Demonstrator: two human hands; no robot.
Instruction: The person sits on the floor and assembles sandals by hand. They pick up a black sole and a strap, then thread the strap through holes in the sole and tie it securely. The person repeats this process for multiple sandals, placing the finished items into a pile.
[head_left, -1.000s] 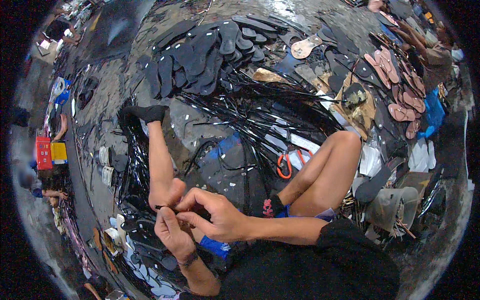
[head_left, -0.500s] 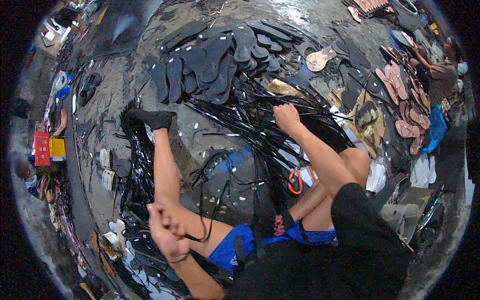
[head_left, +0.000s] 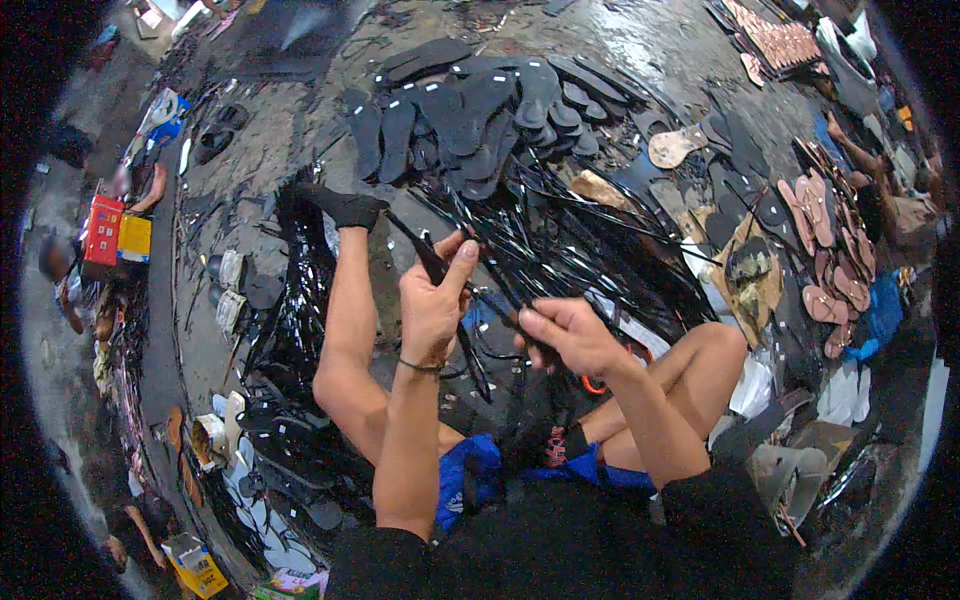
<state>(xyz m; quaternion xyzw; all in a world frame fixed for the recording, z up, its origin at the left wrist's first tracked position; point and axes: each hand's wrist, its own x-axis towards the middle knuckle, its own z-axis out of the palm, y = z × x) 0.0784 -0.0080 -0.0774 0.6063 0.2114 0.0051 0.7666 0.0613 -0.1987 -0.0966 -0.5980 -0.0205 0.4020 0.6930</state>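
My left hand (head_left: 430,308) is raised over the space between my legs, its thumb and fingers closed on a dark strap (head_left: 432,262) that runs up past the fingertips. To its right, my right hand (head_left: 575,338) pinches a thin black strip (head_left: 503,317) between thumb and fingers. Whether the two pieces join cannot be made out. Just beyond both hands lies a loose bundle of shiny black strips (head_left: 610,245). An orange handle loop (head_left: 593,384) shows beneath my right wrist, the rest of that tool being hidden.
Black shoe soles (head_left: 455,120) are heaped ahead of me. Pink sandals (head_left: 822,305) lie in rows at the right beside a blue plastic bag (head_left: 880,318). More black strips (head_left: 310,270) lie by my left foot. A red box (head_left: 103,229) stands far left, near other people.
My left hand has risen from beside my left thigh toward the middle. My right hand has left the strip bundle and come nearer, now holding a black strip. The view has shifted slightly.
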